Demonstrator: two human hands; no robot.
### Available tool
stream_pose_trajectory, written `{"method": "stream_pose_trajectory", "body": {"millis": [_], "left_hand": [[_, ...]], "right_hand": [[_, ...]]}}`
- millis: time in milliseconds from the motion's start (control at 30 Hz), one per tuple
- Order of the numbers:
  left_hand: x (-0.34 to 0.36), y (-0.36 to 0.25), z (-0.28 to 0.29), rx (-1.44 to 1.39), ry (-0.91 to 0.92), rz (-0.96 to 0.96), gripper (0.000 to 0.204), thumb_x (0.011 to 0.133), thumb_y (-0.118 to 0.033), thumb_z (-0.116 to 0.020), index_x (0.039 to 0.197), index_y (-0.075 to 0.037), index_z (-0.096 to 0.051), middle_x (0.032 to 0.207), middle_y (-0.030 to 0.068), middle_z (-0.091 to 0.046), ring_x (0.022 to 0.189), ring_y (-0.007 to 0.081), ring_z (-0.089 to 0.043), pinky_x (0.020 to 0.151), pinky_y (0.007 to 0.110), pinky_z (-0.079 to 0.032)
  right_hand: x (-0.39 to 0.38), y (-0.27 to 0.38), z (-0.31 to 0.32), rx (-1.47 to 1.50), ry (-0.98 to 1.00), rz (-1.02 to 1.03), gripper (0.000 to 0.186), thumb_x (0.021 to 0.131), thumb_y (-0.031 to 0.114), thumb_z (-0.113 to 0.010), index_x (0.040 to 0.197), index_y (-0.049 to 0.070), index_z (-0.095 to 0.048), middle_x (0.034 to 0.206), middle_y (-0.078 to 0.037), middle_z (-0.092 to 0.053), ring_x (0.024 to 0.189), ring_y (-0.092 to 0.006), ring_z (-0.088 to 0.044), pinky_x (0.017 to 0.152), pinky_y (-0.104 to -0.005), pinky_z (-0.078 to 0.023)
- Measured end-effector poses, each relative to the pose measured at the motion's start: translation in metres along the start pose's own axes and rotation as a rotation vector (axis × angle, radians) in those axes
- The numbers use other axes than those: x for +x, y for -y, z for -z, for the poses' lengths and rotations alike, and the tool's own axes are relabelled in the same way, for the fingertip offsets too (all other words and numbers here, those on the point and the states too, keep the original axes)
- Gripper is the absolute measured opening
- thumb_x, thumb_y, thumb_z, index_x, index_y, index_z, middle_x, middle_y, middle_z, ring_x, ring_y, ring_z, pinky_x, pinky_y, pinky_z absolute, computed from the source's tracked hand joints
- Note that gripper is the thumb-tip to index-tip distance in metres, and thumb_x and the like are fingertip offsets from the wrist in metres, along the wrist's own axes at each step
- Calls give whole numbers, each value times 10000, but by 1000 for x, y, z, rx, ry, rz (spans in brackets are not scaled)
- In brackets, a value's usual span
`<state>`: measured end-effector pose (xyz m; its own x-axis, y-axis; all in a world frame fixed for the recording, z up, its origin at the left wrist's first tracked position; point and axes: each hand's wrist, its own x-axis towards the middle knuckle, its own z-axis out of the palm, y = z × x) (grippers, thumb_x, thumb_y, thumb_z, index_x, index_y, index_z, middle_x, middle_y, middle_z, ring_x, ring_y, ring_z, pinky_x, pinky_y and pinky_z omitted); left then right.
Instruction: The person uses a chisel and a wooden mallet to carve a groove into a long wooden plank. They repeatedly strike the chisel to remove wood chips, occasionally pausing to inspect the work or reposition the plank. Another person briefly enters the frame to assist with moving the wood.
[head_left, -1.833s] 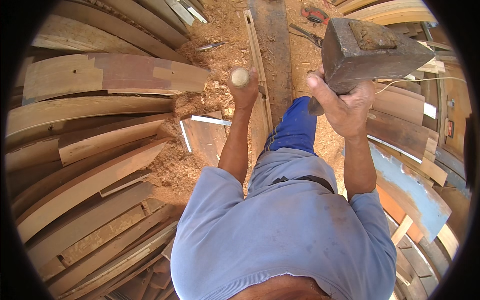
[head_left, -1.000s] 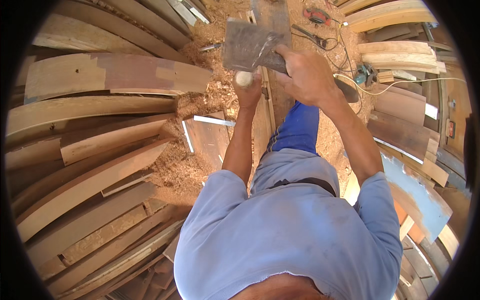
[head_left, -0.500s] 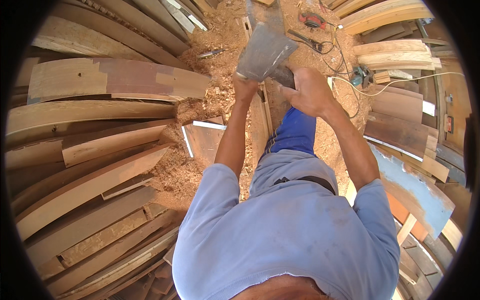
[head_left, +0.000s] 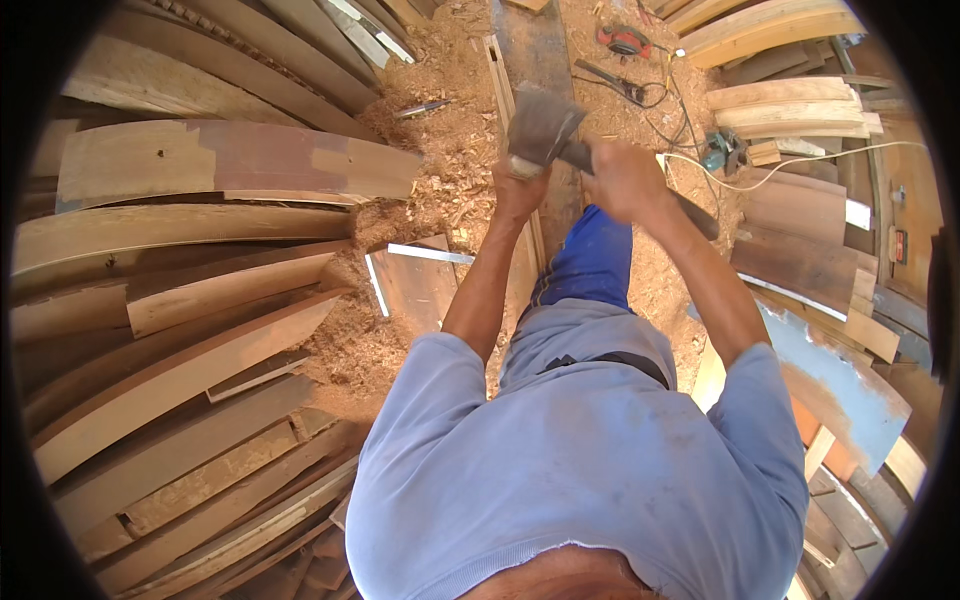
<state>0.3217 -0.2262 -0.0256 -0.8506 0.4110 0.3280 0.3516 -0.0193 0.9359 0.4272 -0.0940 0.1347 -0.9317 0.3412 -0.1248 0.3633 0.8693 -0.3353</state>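
My right hand [head_left: 628,182], slightly blurred, is closed around the handle of a mallet [head_left: 543,124] with a broad, dark, flared head. The handle's end sticks out past my wrist toward the lower right. Directly under the mallet head, my left hand [head_left: 520,196] grips an upright tool handle with a pale top end [head_left: 523,168]. The tool's lower part is hidden by my hand. Both hands are over a long narrow timber [head_left: 500,80], which has a slot cut near its far end. Beside it runs a wide dark plank [head_left: 540,55]. My leg in blue trousers [head_left: 590,262] stretches along the timber.
Stacked boards line the left [head_left: 240,160] and right [head_left: 795,265]. A red power tool [head_left: 624,40], a teal power tool [head_left: 722,150] and cables lie among shavings at the far right. A slim metal tool [head_left: 423,107] and a white-edged board [head_left: 410,280] lie left of the timber.
The mallet head has dropped from nearer the camera onto the tool's top area. My right hand has shifted right, and my left hand has moved slightly right and nearer to me.
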Motion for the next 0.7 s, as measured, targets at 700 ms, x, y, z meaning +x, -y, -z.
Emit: {"method": "stream_pose_trajectory", "body": {"millis": [700], "left_hand": [[6,21,9,-55,-18,176,184,877,-82,-768,847,-56,-589,745,-15,-615,664,91,-572,613,281,-496]], "right_hand": [[-21,44,71,764,-464,52,289,870,123,-759,1096,-37,-678,906,-121,-737,789,-166,-683,722,-329,-546]]}}
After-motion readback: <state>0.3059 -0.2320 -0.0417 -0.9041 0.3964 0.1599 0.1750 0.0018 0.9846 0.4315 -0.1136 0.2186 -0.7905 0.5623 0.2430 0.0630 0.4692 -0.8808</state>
